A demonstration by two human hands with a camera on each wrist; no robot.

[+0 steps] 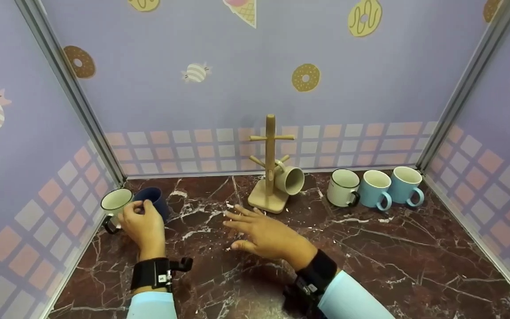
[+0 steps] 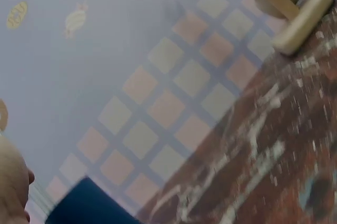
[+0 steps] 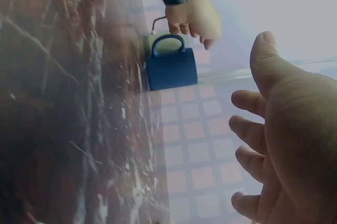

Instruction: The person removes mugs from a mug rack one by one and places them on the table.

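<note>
My left hand (image 1: 143, 226) hovers by the navy mug (image 1: 160, 204) at the left of the counter, fingers loosely bent. In the right wrist view, its fingers (image 3: 196, 28) hang near the upright navy mug (image 3: 172, 71) and appear apart from its handle. Beside that mug stands a cream mug (image 1: 115, 200) with a dark rim and black handle, partly behind my left hand. My right hand (image 1: 268, 232) is spread over the middle of the counter, holding nothing. Behind it is a wooden mug tree (image 1: 271, 155), with a beige mug (image 1: 294, 180) hanging tilted from a lower peg.
To the right stand a white mug (image 1: 342, 188) with a dark rim and two light-blue mugs (image 1: 373, 195), in a row. Patterned wall panels (image 1: 246, 97) enclose the dark marbled counter (image 1: 396, 261) at the back and sides.
</note>
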